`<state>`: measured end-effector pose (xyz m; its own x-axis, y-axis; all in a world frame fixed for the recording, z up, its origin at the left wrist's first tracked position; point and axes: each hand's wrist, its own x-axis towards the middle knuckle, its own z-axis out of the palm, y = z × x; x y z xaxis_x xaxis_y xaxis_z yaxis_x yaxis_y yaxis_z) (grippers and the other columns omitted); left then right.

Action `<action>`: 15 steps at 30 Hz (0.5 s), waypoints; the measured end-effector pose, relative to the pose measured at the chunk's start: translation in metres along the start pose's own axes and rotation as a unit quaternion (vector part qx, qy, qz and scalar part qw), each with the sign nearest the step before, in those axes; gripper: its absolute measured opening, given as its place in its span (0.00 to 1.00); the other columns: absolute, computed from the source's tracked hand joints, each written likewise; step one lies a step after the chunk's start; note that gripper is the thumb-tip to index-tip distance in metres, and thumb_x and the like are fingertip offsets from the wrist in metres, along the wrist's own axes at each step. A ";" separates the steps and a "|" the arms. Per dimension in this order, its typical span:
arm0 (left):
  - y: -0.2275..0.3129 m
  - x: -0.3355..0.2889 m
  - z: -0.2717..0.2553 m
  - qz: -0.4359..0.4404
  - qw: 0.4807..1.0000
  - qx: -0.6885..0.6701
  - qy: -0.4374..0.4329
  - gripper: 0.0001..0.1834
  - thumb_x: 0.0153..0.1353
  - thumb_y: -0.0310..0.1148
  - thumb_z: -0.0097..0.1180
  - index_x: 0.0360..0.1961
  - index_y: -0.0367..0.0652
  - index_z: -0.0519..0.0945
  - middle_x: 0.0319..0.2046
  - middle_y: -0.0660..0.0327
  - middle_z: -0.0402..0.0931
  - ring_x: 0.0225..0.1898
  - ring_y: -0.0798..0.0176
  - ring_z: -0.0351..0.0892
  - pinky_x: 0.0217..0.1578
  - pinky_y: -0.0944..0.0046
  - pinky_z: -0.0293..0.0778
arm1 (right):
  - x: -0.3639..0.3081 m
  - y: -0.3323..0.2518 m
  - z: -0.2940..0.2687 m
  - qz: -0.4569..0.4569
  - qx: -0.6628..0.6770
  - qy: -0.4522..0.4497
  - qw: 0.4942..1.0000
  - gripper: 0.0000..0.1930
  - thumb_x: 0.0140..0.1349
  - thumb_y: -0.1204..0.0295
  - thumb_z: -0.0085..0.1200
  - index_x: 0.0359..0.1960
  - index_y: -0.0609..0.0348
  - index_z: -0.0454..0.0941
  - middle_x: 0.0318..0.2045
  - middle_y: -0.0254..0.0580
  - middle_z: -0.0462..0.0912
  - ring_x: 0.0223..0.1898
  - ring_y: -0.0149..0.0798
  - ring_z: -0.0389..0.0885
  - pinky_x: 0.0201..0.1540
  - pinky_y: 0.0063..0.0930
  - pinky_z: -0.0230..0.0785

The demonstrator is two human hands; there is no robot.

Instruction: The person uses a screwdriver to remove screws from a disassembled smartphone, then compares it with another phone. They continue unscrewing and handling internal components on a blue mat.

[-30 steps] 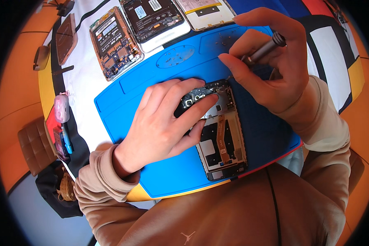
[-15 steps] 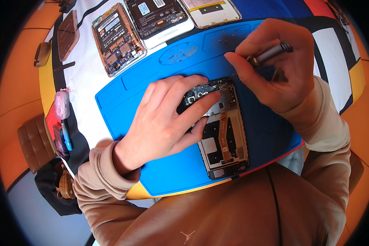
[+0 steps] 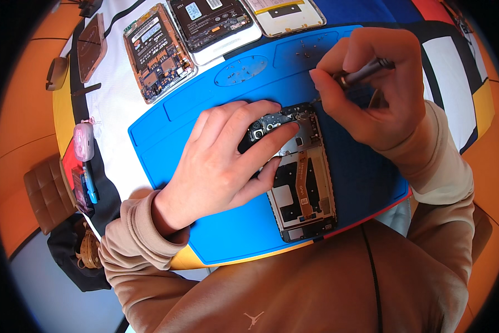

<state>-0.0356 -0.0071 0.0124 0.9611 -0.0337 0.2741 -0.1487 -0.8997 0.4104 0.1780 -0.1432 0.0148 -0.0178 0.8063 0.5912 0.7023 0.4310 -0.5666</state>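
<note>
An opened smartphone (image 3: pixel 318 194) lies on the blue repair mat (image 3: pixel 222 236), its camera end away from me and its inner frame and ribbon cable exposed. Over its upper left part my left hand (image 3: pixel 219 161) is curled, gripping the phone by the board and cameras with its fingertips. My right hand (image 3: pixel 380 94) pinches a dark slim screwdriver (image 3: pixel 366 72) between thumb and fingers. The driver slants down left, and its thin tip is close to the phone's top right corner; whether they touch I cannot tell.
Beyond the mat lie several opened phones, among them a copper-coloured one (image 3: pixel 159 55) and a black one (image 3: pixel 213 25). Small screws (image 3: pixel 241 71) sit in the mat's recesses. At left are a pink case (image 3: pixel 83 141), a blue pen (image 3: pixel 90 186) and another phone (image 3: pixel 92 47).
My right hand has shifted slightly to the right, and the screwdriver with it. My left hand and the phone have hardly moved.
</note>
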 end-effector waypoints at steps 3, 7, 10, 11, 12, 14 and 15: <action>0.000 0.000 0.000 -0.002 1.000 -0.001 -0.002 0.27 0.44 0.26 0.65 0.50 0.46 0.84 0.55 0.55 0.75 0.50 0.52 0.74 0.50 0.57 0.68 | -0.001 -0.002 -0.002 -0.002 -0.001 -0.002 1.000 0.26 0.57 0.93 0.58 0.50 0.61 0.59 0.31 0.46 0.80 0.29 0.29 0.81 0.30 0.17 0.72; 0.000 0.000 0.000 -0.002 1.000 -0.003 -0.002 0.27 0.43 0.26 0.65 0.50 0.46 0.84 0.55 0.55 0.75 0.50 0.52 0.74 0.50 0.57 0.69 | -0.003 -0.007 -0.002 0.031 0.041 0.043 0.998 0.25 0.58 0.93 0.57 0.50 0.61 0.59 0.31 0.47 0.80 0.29 0.29 0.80 0.30 0.17 0.72; 0.000 -0.001 0.000 -0.001 1.000 -0.002 0.003 0.27 0.43 0.26 0.65 0.50 0.46 0.84 0.55 0.55 0.75 0.50 0.52 0.74 0.50 0.57 0.69 | -0.003 -0.007 -0.002 0.023 -0.019 -0.004 1.000 0.24 0.58 0.92 0.57 0.49 0.61 0.59 0.32 0.47 0.80 0.29 0.28 0.80 0.29 0.17 0.72; 0.000 -0.001 0.001 -0.004 1.000 -0.006 0.002 0.27 0.43 0.26 0.65 0.50 0.46 0.84 0.55 0.55 0.75 0.50 0.52 0.74 0.50 0.57 0.69 | -0.002 -0.006 -0.002 0.018 -0.025 -0.008 0.999 0.24 0.58 0.92 0.57 0.49 0.61 0.59 0.32 0.47 0.80 0.29 0.28 0.80 0.29 0.17 0.72; 0.000 -0.001 0.001 -0.004 1.000 -0.006 0.001 0.27 0.43 0.26 0.65 0.50 0.46 0.84 0.55 0.55 0.75 0.50 0.52 0.74 0.50 0.57 0.69 | -0.001 -0.005 -0.002 0.015 -0.031 -0.013 0.999 0.24 0.58 0.92 0.57 0.49 0.61 0.59 0.32 0.47 0.80 0.28 0.28 0.80 0.29 0.17 0.71; 0.000 -0.001 0.001 -0.003 1.000 -0.007 0.001 0.27 0.43 0.26 0.65 0.50 0.46 0.84 0.55 0.55 0.75 0.50 0.52 0.74 0.50 0.57 0.69 | 0.000 -0.003 -0.003 0.006 -0.027 -0.015 1.000 0.24 0.58 0.92 0.57 0.49 0.60 0.59 0.32 0.47 0.81 0.28 0.28 0.80 0.29 0.17 0.71; 0.000 -0.001 0.001 -0.002 1.000 -0.007 0.001 0.27 0.43 0.26 0.65 0.50 0.46 0.84 0.55 0.55 0.75 0.50 0.52 0.74 0.50 0.57 0.69 | 0.000 -0.003 -0.003 0.000 -0.016 -0.013 1.000 0.24 0.58 0.92 0.57 0.50 0.60 0.59 0.31 0.47 0.81 0.28 0.29 0.80 0.29 0.17 0.71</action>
<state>-0.0358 -0.0070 0.0114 0.9614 -0.0285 0.2736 -0.1469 -0.8940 0.4232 0.1779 -0.1456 0.0179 -0.0356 0.8168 0.5759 0.7250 0.4177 -0.5477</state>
